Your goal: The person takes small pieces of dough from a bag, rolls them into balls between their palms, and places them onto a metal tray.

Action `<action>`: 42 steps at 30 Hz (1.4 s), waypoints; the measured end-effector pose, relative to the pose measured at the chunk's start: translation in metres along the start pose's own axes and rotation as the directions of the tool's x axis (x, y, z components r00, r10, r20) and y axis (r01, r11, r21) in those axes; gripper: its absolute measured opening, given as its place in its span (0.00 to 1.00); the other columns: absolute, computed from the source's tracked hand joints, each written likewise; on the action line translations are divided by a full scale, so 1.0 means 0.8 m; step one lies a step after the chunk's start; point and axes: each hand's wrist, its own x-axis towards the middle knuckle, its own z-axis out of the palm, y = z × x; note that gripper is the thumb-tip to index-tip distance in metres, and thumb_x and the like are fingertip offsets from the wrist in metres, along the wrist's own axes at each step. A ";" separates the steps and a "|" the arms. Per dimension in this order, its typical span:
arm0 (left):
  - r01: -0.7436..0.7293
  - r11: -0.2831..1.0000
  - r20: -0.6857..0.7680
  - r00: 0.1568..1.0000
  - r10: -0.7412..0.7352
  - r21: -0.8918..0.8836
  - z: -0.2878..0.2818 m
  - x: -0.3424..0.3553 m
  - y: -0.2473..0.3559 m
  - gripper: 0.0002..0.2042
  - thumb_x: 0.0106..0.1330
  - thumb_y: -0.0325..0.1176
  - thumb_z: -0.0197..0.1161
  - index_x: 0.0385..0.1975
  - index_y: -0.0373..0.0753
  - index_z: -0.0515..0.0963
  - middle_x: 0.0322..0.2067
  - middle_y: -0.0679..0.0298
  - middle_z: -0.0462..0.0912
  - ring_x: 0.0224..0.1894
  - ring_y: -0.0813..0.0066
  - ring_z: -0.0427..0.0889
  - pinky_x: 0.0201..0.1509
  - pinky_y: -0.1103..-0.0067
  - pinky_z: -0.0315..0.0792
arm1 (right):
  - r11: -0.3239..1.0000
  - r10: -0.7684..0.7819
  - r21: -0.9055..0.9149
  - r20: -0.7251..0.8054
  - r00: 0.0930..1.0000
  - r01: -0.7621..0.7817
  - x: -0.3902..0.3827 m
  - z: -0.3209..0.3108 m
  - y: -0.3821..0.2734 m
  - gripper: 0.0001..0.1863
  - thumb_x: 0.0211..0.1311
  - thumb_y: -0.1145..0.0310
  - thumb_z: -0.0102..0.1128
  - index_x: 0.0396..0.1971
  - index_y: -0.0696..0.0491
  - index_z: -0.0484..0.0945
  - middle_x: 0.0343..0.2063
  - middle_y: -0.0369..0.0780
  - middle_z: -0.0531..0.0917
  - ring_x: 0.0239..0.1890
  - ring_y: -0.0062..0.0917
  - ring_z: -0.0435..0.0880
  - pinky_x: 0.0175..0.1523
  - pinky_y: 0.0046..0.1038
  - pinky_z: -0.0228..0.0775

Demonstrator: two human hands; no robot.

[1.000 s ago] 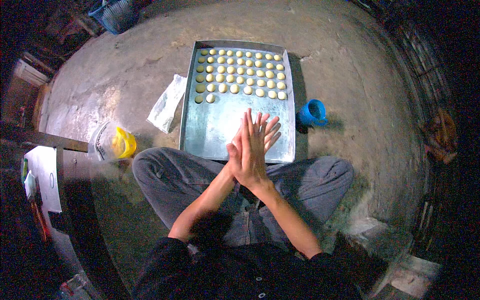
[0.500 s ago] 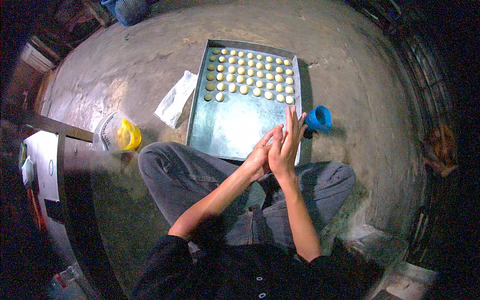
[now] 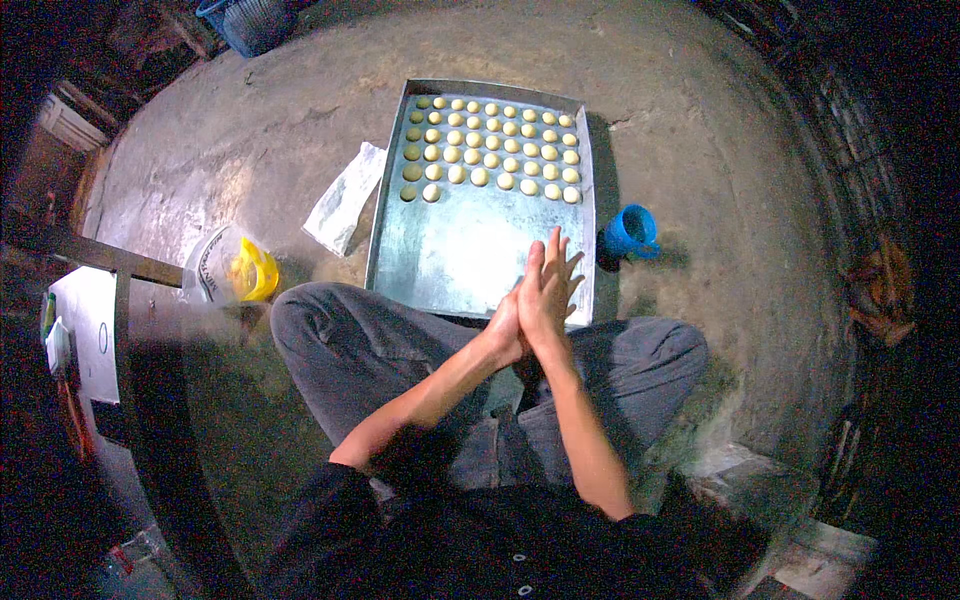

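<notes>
Over the near right part of a shallow metal tray [image 3: 440,262], my two hands are pressed palm against palm. My right hand [image 3: 547,300] lies on top with its fingers stretched out and apart. Beneath it is my left hand [image 3: 506,328], open against the right palm and mostly covered by it. Whatever may be between the palms is hidden. Rows of small, round, pale yellow dough balls [image 3: 472,156] fill the far half of the tray. The bottom row has a gap in it, and bare metal shows nearer to me.
A blue plastic mug [image 3: 630,232] stands right of the tray. On the left lie a white sheet or bag [image 3: 344,200] and a clear tub [image 3: 208,262] with something yellow at it. My crossed legs [image 3: 375,335] border the tray's near edge. A blue basket [image 3: 258,25] is at the far left.
My hands have shifted against each other: the right hand has come nearer and leftward, covering more of the left. The whole view has moved slightly. The dough balls stay as they were.
</notes>
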 end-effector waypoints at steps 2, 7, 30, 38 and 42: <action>-0.121 0.993 0.098 0.988 0.121 -0.012 -0.004 0.000 -0.007 0.34 0.77 0.59 0.35 0.76 0.46 0.48 0.75 0.60 0.51 0.76 0.59 0.53 0.77 0.58 0.50 | 0.987 0.150 -0.061 -0.022 0.988 -0.151 0.005 -0.010 -0.010 0.37 0.74 0.41 0.36 0.75 0.48 0.54 0.74 0.55 0.50 0.75 0.62 0.42 0.74 0.62 0.28; -0.166 0.981 0.169 0.969 0.181 -0.098 -0.012 -0.003 0.041 0.37 0.75 0.64 0.32 0.75 0.44 0.51 0.75 0.59 0.52 0.76 0.56 0.50 0.79 0.59 0.46 | 0.991 -0.084 0.116 0.114 0.990 0.071 -0.028 -0.012 -0.015 0.40 0.74 0.40 0.33 0.76 0.51 0.47 0.74 0.60 0.45 0.75 0.61 0.38 0.74 0.62 0.26; -0.183 0.969 0.130 0.970 0.206 -0.168 -0.056 0.012 0.041 0.37 0.75 0.64 0.28 0.76 0.44 0.49 0.76 0.59 0.48 0.78 0.55 0.45 0.79 0.56 0.40 | 0.940 -0.331 0.152 0.176 0.927 0.306 -0.041 -0.001 -0.014 0.39 0.77 0.41 0.26 0.76 0.55 0.45 0.75 0.58 0.43 0.77 0.54 0.33 0.77 0.53 0.23; -0.059 0.990 0.005 0.998 0.059 0.132 0.033 -0.026 -0.014 0.37 0.75 0.64 0.33 0.77 0.47 0.46 0.76 0.61 0.48 0.77 0.63 0.48 0.79 0.65 0.46 | 0.996 0.074 -0.038 -0.023 0.997 -0.075 0.020 -0.021 0.015 0.41 0.76 0.42 0.33 0.75 0.57 0.44 0.75 0.53 0.50 0.77 0.47 0.45 0.77 0.52 0.32; -0.156 0.983 0.295 0.939 0.179 -0.100 -0.018 -0.009 0.026 0.39 0.74 0.66 0.30 0.77 0.47 0.45 0.77 0.60 0.45 0.78 0.60 0.45 0.80 0.61 0.41 | 0.934 -0.355 0.108 0.175 0.918 0.341 -0.049 -0.029 -0.028 0.42 0.76 0.46 0.39 0.75 0.60 0.41 0.74 0.59 0.47 0.77 0.55 0.39 0.77 0.50 0.27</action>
